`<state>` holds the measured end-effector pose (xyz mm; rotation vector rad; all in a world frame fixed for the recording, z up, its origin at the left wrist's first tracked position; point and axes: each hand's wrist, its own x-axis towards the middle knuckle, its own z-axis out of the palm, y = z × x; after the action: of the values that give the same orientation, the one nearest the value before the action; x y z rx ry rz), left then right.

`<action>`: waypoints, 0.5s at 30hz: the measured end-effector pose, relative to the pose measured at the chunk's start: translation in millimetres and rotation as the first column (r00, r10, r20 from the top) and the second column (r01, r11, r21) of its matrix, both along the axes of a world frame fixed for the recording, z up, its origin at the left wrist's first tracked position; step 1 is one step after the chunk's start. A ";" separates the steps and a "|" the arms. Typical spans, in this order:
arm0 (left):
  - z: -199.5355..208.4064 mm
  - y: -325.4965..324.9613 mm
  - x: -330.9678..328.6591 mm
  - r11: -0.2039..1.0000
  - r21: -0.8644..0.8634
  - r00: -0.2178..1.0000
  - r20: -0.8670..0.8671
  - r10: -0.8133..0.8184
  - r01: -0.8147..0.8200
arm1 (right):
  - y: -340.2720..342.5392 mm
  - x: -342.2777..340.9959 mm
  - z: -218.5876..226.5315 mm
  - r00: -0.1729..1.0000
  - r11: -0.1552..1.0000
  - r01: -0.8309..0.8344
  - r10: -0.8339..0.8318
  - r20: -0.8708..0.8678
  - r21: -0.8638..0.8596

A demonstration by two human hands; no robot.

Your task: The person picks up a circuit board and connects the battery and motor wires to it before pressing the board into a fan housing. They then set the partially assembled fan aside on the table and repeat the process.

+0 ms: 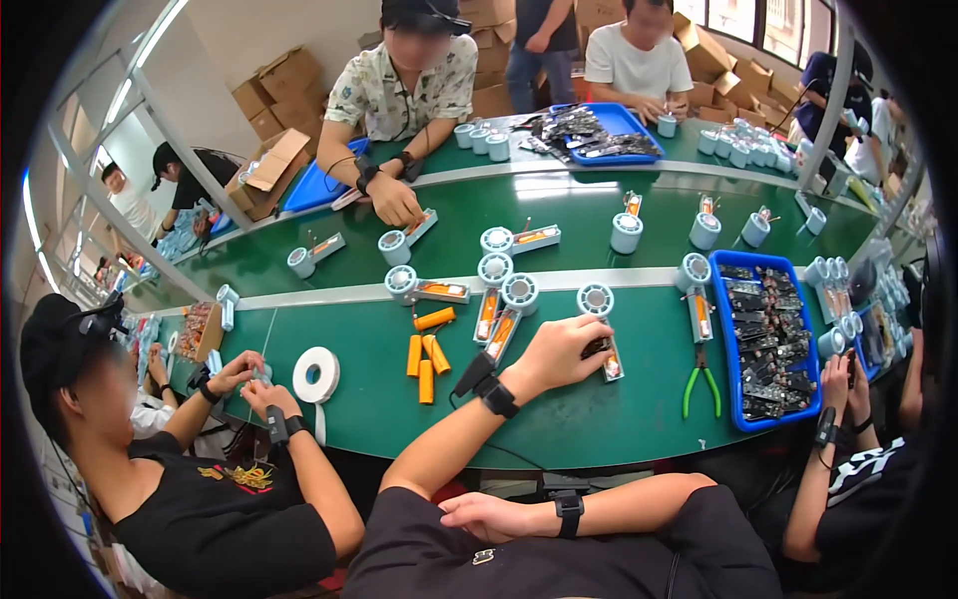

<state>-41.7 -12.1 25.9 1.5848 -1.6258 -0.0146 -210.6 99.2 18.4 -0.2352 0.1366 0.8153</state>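
My left hand reaches over the bench with fingers closed around a small dark part, mostly hidden by them. It lies over the open handle of a light-blue handheld fan, whose round head points away from me. My right hand rests across my body below the bench edge, holding nothing, its fingers loosely extended. Left of my left hand, more fans lie clustered with opened handles showing orange cells. Several loose orange battery cells lie beside them.
Green-handled pliers lie near another fan, beside a blue tray of circuit boards. A white tape roll lies at left. A metal rail separates the bench from a green belt carrying fans. Co-workers sit on both sides and opposite.
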 end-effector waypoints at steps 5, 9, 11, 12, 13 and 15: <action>-5.1 7.3 6.0 0.998 0.056 0.999 -0.037 -0.025 0.027 | -71.7 14.3 77.2 -0.010 0.254 0.958 0.488 0.873 -0.132; -18.8 8.2 7.0 0.988 0.117 0.918 -0.394 -0.046 0.100 | -171.8 41.5 122.8 0.177 -0.269 0.963 0.694 0.698 0.023; -8.9 8.5 -1.3 0.995 0.080 0.959 -0.281 -0.036 0.061 | -240.2 66.0 103.6 0.412 -0.546 0.816 0.780 0.470 0.191; -7.1 10.2 -7.0 0.997 0.063 0.972 -0.232 -0.035 0.051 | -259.8 66.9 83.8 0.434 -0.546 0.820 0.789 0.434 0.172; -9.1 6.4 -11.3 0.993 0.086 0.966 -0.252 -0.058 0.082 | -276.2 61.0 66.2 0.461 -0.555 0.819 0.788 0.408 0.146; -11.7 8.6 -7.3 1.000 0.010 1.000 0.004 0.001 -0.001 | -284.7 71.3 62.6 0.533 -0.577 0.816 0.761 0.370 0.012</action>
<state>-49.0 -3.5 14.2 1.5947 -1.6301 -0.0194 -139.3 -185.5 80.9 -2.9129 -0.1261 -0.6960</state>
